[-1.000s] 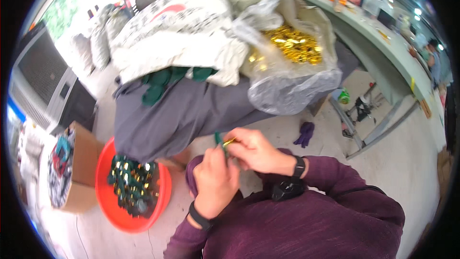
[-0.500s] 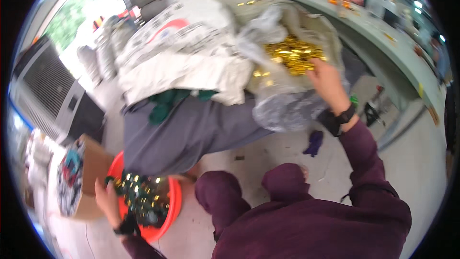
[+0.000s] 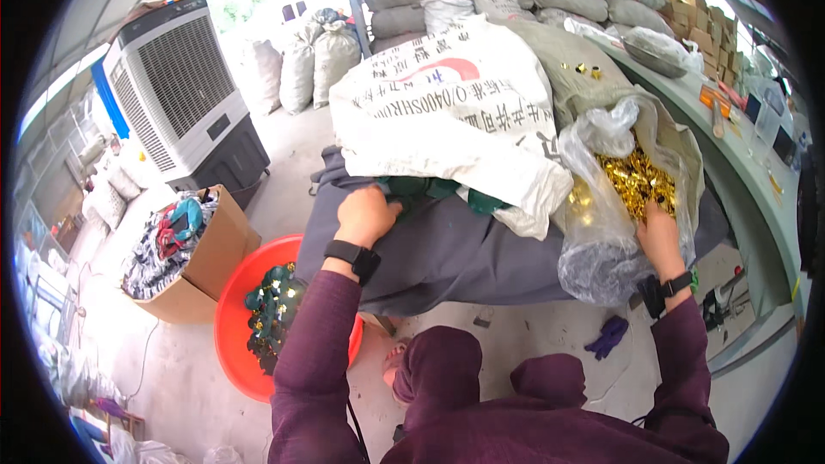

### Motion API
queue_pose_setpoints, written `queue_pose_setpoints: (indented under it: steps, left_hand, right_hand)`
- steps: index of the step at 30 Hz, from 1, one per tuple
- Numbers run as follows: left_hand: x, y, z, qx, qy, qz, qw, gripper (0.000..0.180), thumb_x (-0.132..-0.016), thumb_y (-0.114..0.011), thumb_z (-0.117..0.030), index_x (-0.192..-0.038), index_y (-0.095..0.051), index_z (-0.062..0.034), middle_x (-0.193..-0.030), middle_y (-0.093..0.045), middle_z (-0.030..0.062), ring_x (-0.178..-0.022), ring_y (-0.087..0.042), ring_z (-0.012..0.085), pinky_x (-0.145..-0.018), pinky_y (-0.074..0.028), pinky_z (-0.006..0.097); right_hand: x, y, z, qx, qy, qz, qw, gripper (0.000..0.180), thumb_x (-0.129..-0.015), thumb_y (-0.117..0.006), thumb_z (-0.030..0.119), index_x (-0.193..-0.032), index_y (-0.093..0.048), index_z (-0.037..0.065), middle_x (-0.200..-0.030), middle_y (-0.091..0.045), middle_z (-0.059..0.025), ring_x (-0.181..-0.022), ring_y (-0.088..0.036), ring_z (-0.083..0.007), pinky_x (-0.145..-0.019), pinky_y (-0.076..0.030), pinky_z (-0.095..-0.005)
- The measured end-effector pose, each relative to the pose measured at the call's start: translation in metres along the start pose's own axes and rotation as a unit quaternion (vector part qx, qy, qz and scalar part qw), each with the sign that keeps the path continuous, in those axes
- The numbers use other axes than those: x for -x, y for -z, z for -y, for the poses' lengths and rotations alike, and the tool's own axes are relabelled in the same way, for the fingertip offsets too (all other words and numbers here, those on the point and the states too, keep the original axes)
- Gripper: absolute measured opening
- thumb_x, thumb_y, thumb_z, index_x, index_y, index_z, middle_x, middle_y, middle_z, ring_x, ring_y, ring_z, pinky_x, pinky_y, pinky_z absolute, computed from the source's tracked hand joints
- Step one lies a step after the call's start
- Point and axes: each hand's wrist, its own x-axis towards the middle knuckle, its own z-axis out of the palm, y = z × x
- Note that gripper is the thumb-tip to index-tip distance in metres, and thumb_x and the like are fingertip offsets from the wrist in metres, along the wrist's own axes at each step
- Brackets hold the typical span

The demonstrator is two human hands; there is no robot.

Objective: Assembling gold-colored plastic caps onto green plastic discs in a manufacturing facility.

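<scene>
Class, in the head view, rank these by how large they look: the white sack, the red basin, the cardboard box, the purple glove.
1. White sack
2. Red basin, part hidden by the arm
3. Cardboard box, close to the basin
4. Purple glove

I see a grey cloth-covered bench (image 3: 447,249) carrying a white woven sack (image 3: 447,112), green pieces (image 3: 430,192) under its edge, and a clear bag of gold pieces (image 3: 632,180). Concrete floor (image 3: 172,378) holds a red basin (image 3: 236,326) and a cardboard box (image 3: 210,253).
</scene>
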Motion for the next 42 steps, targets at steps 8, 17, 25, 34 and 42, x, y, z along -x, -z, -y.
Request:
queue_pose_setpoints:
  steps: [8,17,25,34,42]
  left_hand:
    - [0.003,-0.014,-0.004,-0.085,-0.137,0.02,0.987,0.041,-0.079,-0.064,-0.037,-0.098,-0.065,-0.0006,-0.095,-0.064,0.0182,-0.095,-0.059,0.0331,-0.083,-0.049,0.041]
    - [0.038,-0.001,-0.012,-0.068,-0.142,0.022,0.987,0.046,-0.085,-0.055,-0.044,-0.081,-0.07,-0.0007,-0.094,-0.065,0.0209,-0.091,-0.06,0.0371,-0.077,-0.05,0.042]
    - [0.139,0.018,-0.075,0.53,-0.076,0.096,0.839,0.018,-0.09,-0.054,-0.012,-0.092,-0.058,0.006,-0.073,-0.058,0.0045,-0.058,-0.059,0.011,-0.047,-0.045,0.024]
    - [0.204,-0.002,-0.105,0.659,-0.028,0.176,0.731,0.031,-0.08,-0.045,0.002,-0.109,-0.053,0.0057,-0.091,-0.061,0.0093,-0.074,-0.061,0.0149,-0.057,-0.051,0.026]
    - [0.212,-0.011,-0.103,0.649,-0.022,0.141,0.747,0.028,-0.081,-0.044,0.003,-0.107,-0.053,0.0048,-0.09,-0.061,0.0088,-0.076,-0.061,0.0139,-0.058,-0.052,0.025]
  right_hand:
    - [0.0,0.003,-0.011,0.02,-0.001,0.019,1.0,0.014,-0.076,-0.057,0.004,-0.089,-0.052,0.0,-0.084,-0.06,-0.0225,-0.073,-0.061,-0.0403,-0.066,-0.049,-0.0469]
    - [0.049,0.087,0.082,-0.436,0.04,-0.081,0.895,0.026,-0.084,-0.056,-0.001,-0.111,-0.055,0.0,-0.082,-0.057,-0.005,-0.064,-0.053,-0.0115,-0.06,-0.044,-0.0238]
    - [0.101,0.089,0.17,-0.769,0.033,0.23,0.595,0.028,-0.092,-0.046,-0.001,-0.12,-0.047,0.001,-0.078,-0.057,-0.0061,-0.065,-0.055,-0.0097,-0.061,-0.047,-0.0241]
    - [0.125,0.078,0.194,-0.708,0.107,0.199,0.669,0.023,-0.093,-0.047,0.003,-0.116,-0.048,0.001,-0.087,-0.059,-0.0056,-0.07,-0.059,-0.0094,-0.059,-0.049,-0.0231]
    - [0.132,0.075,0.203,-0.595,0.19,0.112,0.773,0.028,-0.086,-0.057,0.003,-0.112,-0.049,0.001,-0.088,-0.056,-0.0145,-0.068,-0.06,-0.0291,-0.062,-0.049,-0.0348]
